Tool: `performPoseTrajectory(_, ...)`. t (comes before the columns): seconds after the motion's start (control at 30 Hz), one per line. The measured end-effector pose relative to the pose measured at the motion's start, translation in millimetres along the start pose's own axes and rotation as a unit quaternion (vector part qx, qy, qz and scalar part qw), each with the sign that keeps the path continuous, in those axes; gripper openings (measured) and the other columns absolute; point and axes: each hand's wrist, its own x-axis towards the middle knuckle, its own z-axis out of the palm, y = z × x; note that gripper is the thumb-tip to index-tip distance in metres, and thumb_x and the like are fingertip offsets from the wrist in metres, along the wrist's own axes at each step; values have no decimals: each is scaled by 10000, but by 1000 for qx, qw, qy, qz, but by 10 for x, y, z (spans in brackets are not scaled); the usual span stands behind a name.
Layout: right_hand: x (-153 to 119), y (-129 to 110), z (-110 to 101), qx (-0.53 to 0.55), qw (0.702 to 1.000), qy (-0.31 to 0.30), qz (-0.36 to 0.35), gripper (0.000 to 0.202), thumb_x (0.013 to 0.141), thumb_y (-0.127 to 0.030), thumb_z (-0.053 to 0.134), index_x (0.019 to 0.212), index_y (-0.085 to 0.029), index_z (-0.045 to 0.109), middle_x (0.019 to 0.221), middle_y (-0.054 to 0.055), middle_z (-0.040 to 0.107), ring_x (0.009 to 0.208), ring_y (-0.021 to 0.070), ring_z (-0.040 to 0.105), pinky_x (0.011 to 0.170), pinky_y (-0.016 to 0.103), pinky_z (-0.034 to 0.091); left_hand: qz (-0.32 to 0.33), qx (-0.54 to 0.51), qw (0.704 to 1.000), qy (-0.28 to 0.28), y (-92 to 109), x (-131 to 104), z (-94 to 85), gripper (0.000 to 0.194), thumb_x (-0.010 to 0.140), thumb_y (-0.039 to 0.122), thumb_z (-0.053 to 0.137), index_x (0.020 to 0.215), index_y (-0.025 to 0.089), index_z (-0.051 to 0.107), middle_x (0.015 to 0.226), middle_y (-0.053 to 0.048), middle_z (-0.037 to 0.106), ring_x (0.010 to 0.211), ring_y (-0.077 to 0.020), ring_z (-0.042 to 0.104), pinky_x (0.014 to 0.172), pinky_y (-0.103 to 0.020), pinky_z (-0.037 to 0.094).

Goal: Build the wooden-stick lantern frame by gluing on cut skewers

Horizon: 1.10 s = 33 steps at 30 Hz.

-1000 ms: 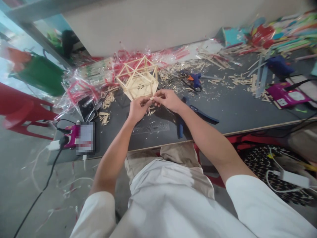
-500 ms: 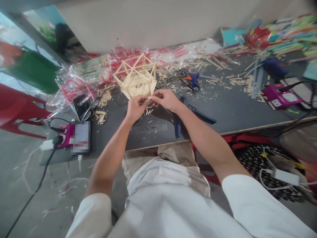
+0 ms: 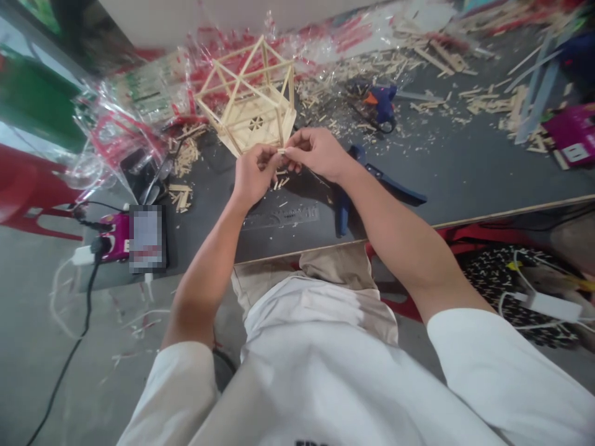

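Head view: forearms [image 3: 383, 220] angled inward, both hands [image 3: 320, 152] pinch a small wooden piece [image 3: 281, 151].

Photographed in soft, subdued light, brightest and bluish at the upper left. Threw a diffuse shadow beneath the hands [image 3: 320, 153] onto the dark tabletop [image 3: 488, 179]. Scattered small glints across the clear plastic wrapping [image 3: 111, 145] and washed the white shirt [image 3: 316, 371] pale, with gentle shading in the folds. Rendered the wooden frame [image 3: 238, 79] fairly crisp, smeared the red chair [image 3: 28, 186] and outer edges, and pixelated the device screen [image 3: 145, 238].
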Motion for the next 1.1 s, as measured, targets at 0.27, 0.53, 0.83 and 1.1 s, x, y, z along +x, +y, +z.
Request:
performPoseTrajectory(0.27, 3, -7, -2, -14, 1000, 3, -2, 355, 891, -496, 833, 871, -214, 619, 737, 28, 664, 707, 167, 664, 667, 346, 638, 17, 10, 1000, 1, -23, 14, 6, 349, 971, 539, 708, 991, 194, 662, 727, 1, 649, 544, -90, 625, 523, -198, 508)
performPoseTrajectory(0.53, -8, -66, 15, -4, 1000, 5, 13, 327, 886, -441, 848, 841, -216, 615, 734, 26, 677, 668, 150, 650, 652, 324, 621, 13, 12, 1000, 3, 26, 7, 7, 337, 973, 526, 704, 971, 192, 657, 738, 1, 673, 521, -81, 607, 526, -201, 509)
performPoseTrajectory(0.83, -11, -48, 14, -2, 1000, 2, 22, 351, 879, -488, 841, 852, -224, 612, 731, 20, 675, 695, 159, 656, 686, 343, 644, 8, 12, 1000, 2, -32, 6, 14, 351, 974, 545, 695, 1006, 197, 656, 767, -11, 665, 596, -110, 654, 580, -225, 540)
performPoseTrajectory(1.1, 0, 7, 14, 11, 1000, 5, 17, 350, 887, -489, 836, 883, -224, 607, 771, 37, 660, 776, 192, 677, 707, 370, 643, -6, 7, 1000, 5, -19, -1, 30, 369, 959, 574, 705, 996, 210, 653, 777, -24, 672, 604, -117, 654, 549, -225, 517)
